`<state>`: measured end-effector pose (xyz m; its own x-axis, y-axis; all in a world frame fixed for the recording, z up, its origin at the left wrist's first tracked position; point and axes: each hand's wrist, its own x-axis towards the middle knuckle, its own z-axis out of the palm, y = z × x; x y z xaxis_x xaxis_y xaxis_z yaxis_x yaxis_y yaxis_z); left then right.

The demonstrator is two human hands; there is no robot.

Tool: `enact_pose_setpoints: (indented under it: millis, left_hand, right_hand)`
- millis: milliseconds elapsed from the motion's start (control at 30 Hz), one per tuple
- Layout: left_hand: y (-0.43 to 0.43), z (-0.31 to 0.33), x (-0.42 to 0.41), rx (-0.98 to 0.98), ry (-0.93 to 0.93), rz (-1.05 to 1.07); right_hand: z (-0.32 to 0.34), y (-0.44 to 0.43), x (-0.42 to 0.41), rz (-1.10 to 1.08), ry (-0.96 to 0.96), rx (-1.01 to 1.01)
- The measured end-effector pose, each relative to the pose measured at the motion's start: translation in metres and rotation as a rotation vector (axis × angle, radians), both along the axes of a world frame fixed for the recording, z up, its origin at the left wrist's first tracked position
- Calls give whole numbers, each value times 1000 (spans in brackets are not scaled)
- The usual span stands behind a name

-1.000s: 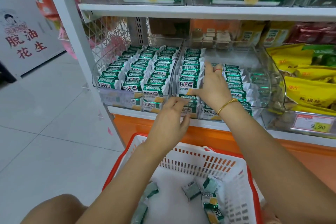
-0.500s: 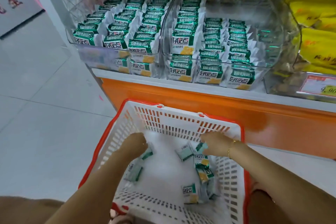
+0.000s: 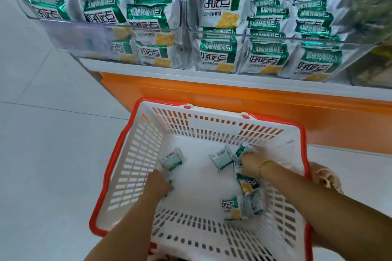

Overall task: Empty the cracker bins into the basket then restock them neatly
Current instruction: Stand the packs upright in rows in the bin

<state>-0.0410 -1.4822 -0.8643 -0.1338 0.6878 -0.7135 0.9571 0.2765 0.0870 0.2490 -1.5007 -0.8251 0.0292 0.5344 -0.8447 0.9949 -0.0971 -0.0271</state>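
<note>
Both my hands are down inside the basket (image 3: pixel 135 154). My left hand (image 3: pixel 158 184) is curled over a packet at the floor of it; whether I grip it, I cannot tell. My right hand (image 3: pixel 249 164) closes on a cracker packet (image 3: pixel 244 150) near the far wall. Loose packets (image 3: pixel 231 207) lie scattered between. Beyond, the bins (image 3: pixel 186 34) on the shelf (image 3: pixel 212 78) look nearly full, so emptying has barely begun. Dropping packets carelessly could crush crackers or tear the wrappers.
</note>
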Motion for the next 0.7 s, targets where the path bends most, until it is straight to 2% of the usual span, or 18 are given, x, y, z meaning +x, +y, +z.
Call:
enact_pose_setpoints:
  millis: [133,367,500,700]
  left_hand:
    - [2,-7,3,3,-55,-3]
    - [-8,-9,2,17,17,-100]
    - [-3,0,6,-36,-62,35]
    - [1,30,21,-74,-231,20]
  right_hand:
    - [-10,2,-2,8,-7,-15]
    - [-15,-6,-3,29,-16,-23]
    - [-6,-1,-7,4,13,-31]
    - [27,6,-10,-11,142,-5]
